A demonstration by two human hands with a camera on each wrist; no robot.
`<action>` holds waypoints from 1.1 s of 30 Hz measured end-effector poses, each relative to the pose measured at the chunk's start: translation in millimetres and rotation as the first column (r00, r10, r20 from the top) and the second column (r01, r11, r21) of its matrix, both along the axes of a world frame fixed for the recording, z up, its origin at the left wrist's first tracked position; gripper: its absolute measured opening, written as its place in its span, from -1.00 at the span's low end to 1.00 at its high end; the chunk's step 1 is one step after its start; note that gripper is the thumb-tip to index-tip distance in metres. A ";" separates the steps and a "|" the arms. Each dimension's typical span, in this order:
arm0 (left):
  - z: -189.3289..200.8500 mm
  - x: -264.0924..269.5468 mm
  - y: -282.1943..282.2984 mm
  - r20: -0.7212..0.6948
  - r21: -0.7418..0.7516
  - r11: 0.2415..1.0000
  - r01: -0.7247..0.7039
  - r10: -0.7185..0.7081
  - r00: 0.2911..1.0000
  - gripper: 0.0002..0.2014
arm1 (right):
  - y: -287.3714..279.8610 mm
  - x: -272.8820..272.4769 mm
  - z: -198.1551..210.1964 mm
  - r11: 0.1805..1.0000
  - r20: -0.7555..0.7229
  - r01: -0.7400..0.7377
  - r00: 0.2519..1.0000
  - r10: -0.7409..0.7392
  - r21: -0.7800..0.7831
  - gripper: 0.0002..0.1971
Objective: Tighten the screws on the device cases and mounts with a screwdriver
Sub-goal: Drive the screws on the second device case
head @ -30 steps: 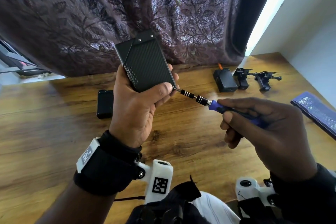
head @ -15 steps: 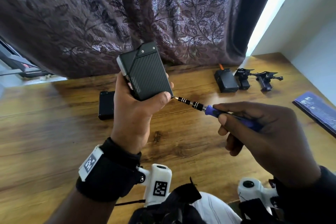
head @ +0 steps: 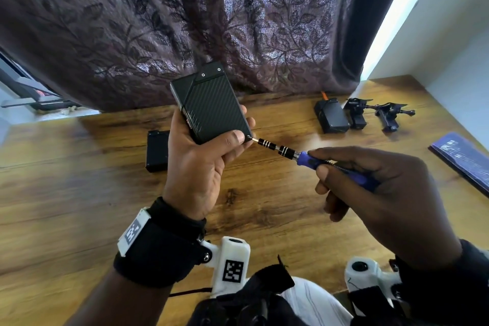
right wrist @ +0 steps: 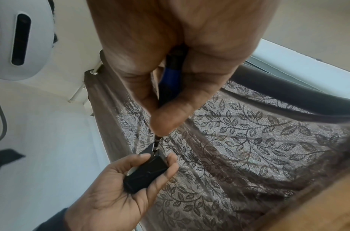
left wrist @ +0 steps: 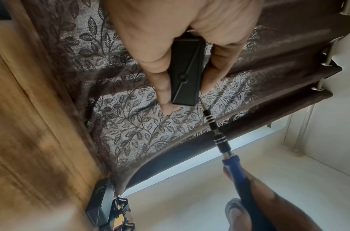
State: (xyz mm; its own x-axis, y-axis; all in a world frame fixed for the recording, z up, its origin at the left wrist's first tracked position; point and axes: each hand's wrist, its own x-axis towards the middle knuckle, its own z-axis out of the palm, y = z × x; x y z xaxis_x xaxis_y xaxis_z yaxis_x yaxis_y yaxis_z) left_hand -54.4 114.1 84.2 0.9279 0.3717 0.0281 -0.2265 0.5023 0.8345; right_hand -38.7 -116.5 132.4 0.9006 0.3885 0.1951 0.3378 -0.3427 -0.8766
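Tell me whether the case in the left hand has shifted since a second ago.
Yes. The case now reaches less far up the curtain than before, so it has dropped slightly, and it has turned to show its screwed top.

Before you lies a wooden surface with a dark grain. Across the upper frame hangs a purple-brown curtain patterned with leaves. At the upper right, daylight shows in a bright strip beside the curtain's edge, next to a pale wall.
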 end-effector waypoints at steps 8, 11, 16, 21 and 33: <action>-2.5 -0.7 2.7 0.007 0.031 0.999 -0.013 0.013 1.000 -0.37 | 0.9 0.7 -2.0 1.000 -0.020 0.009 1.000 -0.009 -0.001 -0.73; -3.5 -0.5 3.2 0.005 0.032 0.999 -0.017 0.016 1.000 -0.38 | 0.4 1.0 -1.4 1.000 -0.015 -0.004 1.000 0.004 0.005 -0.73; -5.4 -1.6 4.9 0.003 0.047 0.999 -0.015 0.014 1.000 -0.40 | 1.6 -0.6 0.3 1.000 -0.018 -0.010 1.000 0.010 -0.007 -0.73; -4.6 -1.6 5.8 -0.013 0.076 0.997 -0.024 0.026 1.000 -0.39 | 2.1 -2.6 3.1 1.000 -0.010 -0.014 1.000 0.014 -0.017 -0.74; -4.7 5.5 10.6 -0.053 0.337 0.929 -0.153 0.181 0.982 -0.35 | 16.7 4.5 28.8 0.813 0.350 -0.022 0.896 0.275 -0.582 -0.80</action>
State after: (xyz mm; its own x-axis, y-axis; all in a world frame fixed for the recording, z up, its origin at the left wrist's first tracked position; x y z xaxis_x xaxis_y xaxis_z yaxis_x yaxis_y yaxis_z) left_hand -48.9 124.7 79.5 0.8574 0.5043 0.1028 -0.2074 0.1556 0.9658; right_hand -34.3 -99.8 161.2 0.7114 0.6634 0.2318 0.6994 -0.6363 -0.3256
